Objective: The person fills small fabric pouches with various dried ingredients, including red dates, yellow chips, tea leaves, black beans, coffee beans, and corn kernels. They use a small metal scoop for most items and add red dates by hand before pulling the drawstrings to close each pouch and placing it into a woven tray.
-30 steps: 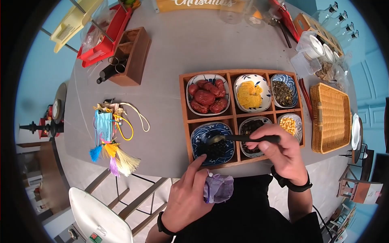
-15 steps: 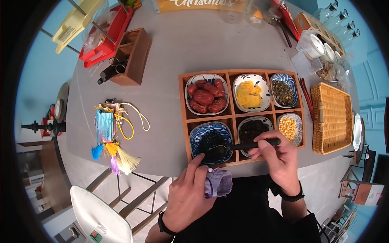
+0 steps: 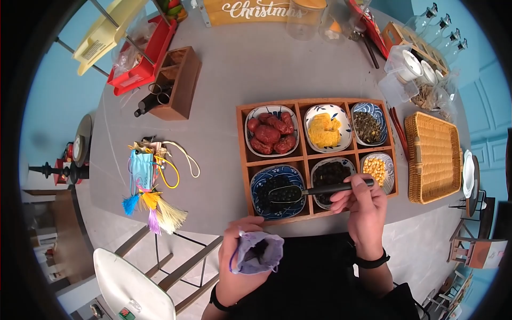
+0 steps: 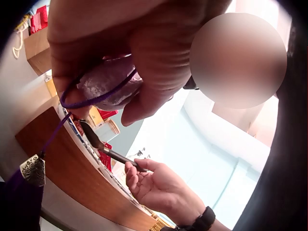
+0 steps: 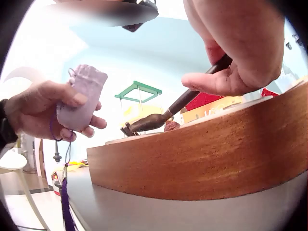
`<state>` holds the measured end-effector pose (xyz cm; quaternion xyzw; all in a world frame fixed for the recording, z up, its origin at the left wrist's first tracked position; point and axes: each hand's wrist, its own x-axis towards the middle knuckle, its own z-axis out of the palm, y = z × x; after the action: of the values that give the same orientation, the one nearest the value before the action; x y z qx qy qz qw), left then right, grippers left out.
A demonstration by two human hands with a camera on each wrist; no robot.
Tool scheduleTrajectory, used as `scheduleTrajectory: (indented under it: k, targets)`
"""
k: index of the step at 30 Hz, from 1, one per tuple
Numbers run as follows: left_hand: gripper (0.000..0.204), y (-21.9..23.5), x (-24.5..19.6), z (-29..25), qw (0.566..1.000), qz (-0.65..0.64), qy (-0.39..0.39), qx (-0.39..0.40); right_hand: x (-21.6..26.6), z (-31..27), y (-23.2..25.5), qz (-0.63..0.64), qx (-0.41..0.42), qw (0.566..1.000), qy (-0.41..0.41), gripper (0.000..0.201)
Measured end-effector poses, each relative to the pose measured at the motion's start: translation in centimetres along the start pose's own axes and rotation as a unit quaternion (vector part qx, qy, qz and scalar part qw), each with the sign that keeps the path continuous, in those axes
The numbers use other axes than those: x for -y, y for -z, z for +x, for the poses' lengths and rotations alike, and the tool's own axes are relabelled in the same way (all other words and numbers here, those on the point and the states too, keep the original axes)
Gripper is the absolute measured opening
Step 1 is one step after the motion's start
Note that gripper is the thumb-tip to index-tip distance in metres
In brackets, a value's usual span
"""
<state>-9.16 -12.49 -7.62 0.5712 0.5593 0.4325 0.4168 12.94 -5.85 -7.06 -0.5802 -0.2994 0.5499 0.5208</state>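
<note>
My left hand (image 3: 234,285) holds a small purple drawstring pouch (image 3: 261,253) with its mouth open and upward, just in front of the tray. A purple tassel (image 5: 66,202) dangles below it in the right wrist view. My right hand (image 3: 368,213) grips the dark handle of a spoon (image 3: 333,188). Its scoop, with small black pieces in it, is over a blue patterned dish (image 3: 298,175) of the same black pieces. This dish sits in the front left compartment of a wooden tray (image 3: 305,168). Beside it, a dish of dark dried pieces (image 3: 332,172) lies under the handle.
Other compartments hold dishes of red dried fruit (image 3: 272,133), yellow pieces (image 3: 324,130), dried leaves (image 3: 368,127) and corn kernels (image 3: 375,168). A wicker basket (image 3: 434,157) stands to the right. Several tasselled pouches (image 3: 143,170) and a wooden holder (image 3: 184,80) are at left.
The left hand has drawn back from the dish and turned the pouch mouth upward. The spoon went down into the black pieces, and its scoop now carries some.
</note>
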Motion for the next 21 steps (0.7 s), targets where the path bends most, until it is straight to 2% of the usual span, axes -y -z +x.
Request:
scheduleTrajectory:
  k: [3, 5, 6, 9, 10, 11, 13, 15, 17, 19, 21]
  targets:
    - [0.058, 0.3, 0.5, 0.1, 0.999, -0.003, 0.028, -0.014, 1.4, -0.1, 0.5, 0.028, 0.001, 1.000, 0.014, 0.021]
    - [0.059, 0.1, 1.0, 0.2, 0.995, -0.005, 0.099, -0.028, 2.7, -0.6, 0.5, 0.004, 0.005, 0.996, 0.084, 0.021]
    - [0.061, 0.1, 1.1, 0.3, 0.995, 0.051, 0.076, -0.035, 3.5, -1.0, 0.8, 0.000, 0.042, 0.994, 0.104, 0.020]
    - [0.064, -0.1, 1.2, 0.7, 0.996, 0.061, 0.051, -0.047, 5.4, -3.4, -0.6, -0.020, 0.068, 0.990, 0.122, 0.016]
    - [0.064, -0.2, 1.1, 0.8, 0.996, 0.060, 0.050, -0.047, 5.6, -4.2, -0.8, -0.037, 0.125, 0.982, 0.136, 0.010]
    - [0.063, -0.3, 1.0, 0.9, 0.996, 0.045, 0.053, -0.051, 5.7, -4.2, -1.1, -0.122, 0.189, 0.949, 0.220, 0.013]
    - [0.063, -0.1, 0.8, 0.8, 0.996, 0.032, 0.059, -0.058, 6.4, -3.1, -0.9, -0.187, 0.311, 0.879, 0.310, 0.018]
    - [0.060, 0.1, 0.5, 0.8, 0.994, 0.057, 0.086, -0.029, 5.5, -3.0, 0.0, -0.104, 0.258, 0.911, 0.304, 0.016]
    - [0.059, 0.4, 0.5, 0.6, 0.995, 0.052, 0.075, -0.027, 5.7, -2.4, -0.1, -0.020, 0.184, 0.949, 0.256, 0.014]
    - [0.058, 0.5, 0.2, 0.8, 0.997, 0.052, 0.057, -0.017, 5.4, -1.4, -0.2, -0.136, 0.132, 0.945, 0.267, 0.012]
    - [0.057, 0.4, -0.4, 0.8, 0.994, 0.099, -0.032, 0.015, 4.6, 0.3, -0.2, -0.264, 0.217, 0.871, 0.353, 0.015]
